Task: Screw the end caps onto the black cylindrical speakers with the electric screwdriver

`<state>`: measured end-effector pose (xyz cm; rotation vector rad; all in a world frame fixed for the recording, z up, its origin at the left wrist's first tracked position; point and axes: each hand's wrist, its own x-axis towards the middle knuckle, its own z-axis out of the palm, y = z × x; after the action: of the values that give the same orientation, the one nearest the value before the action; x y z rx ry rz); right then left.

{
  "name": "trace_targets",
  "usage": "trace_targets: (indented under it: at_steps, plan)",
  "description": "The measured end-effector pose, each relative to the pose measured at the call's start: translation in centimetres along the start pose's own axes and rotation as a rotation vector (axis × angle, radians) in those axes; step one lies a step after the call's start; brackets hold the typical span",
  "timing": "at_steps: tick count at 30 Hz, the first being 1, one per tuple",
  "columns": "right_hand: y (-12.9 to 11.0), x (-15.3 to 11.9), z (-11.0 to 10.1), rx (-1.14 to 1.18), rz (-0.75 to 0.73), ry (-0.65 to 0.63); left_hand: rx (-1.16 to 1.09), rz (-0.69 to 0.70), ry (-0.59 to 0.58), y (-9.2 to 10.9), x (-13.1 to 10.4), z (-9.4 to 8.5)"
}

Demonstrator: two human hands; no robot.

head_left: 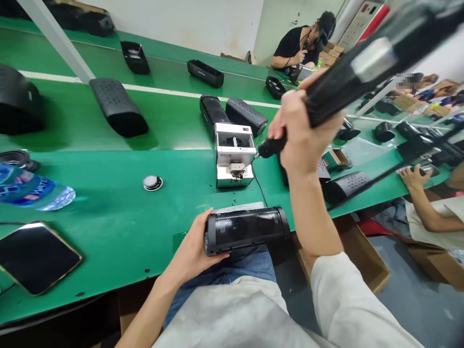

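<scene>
My left hand [194,246] is closed round the left end of a black speaker housing [250,226], which lies lengthwise at the table's front edge, above my lap. Raised on the right, my right hand [302,128] wraps round a black electric screwdriver [340,79], held at a slant. Its bit points down and left and reaches the front of a small white screw feeder [235,154]; whether tip and feeder touch I cannot tell. A white sheet [239,208] lies partly under the housing's back edge.
On the green table [108,203] are a round speaker driver [152,182], a phone [39,258] and a water bottle [32,188]. Several black housings stand behind, one nearby [118,106]. A co-worker [304,46] sits across; another person's hand [414,178] rests at right. Cardboard boxes [366,251] stand below.
</scene>
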<state>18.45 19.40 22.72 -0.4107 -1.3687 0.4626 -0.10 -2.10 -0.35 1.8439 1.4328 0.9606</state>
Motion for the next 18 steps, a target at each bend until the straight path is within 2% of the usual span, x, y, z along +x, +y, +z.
trace_targets:
  at_steps: [3, 8, 18]
  plan:
    - [1.5, -1.3, 1.3, 0.001, 0.114, -0.089, -0.003, 0.008, -0.006, 0.1, 0.1, -0.1]
    - [4.3, -1.7, 2.6, -0.044, 0.151, -0.073, -0.013, 0.014, -0.001, 0.4, 0.0, -0.1]
    - [4.9, -1.4, 2.3, -0.072, 0.138, -0.067, -0.017, 0.022, 0.003, 0.3, 0.1, -0.1]
